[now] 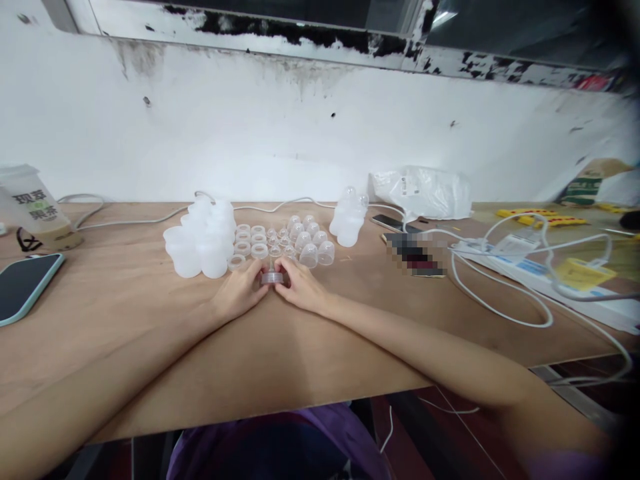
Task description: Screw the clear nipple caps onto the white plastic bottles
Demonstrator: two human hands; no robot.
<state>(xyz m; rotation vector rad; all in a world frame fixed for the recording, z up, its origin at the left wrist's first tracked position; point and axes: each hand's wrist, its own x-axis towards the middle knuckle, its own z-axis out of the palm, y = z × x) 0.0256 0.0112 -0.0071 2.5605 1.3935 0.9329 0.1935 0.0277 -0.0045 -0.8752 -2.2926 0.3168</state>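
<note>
My left hand [243,287] and my right hand [303,285] meet at the middle of the table. Between their fingertips they grip a clear bottle ring [272,277], with a clear teat seeming to rise from it. Just beyond my fingers stand rows of loose rings [259,251], small clear teats [275,251] and clear dome caps [309,255]. To the left is a group of frosted bottle bodies [200,243]. Several bottles with dome caps [349,220] stand at the back right of the rows.
At the far left are a drink cup [37,207] and a phone [30,287]. On the right lie a white plastic bag [423,193], a pixelated flat item [415,255], and a power strip [550,280] with looping white cables. A white wall borders the table [280,347] behind.
</note>
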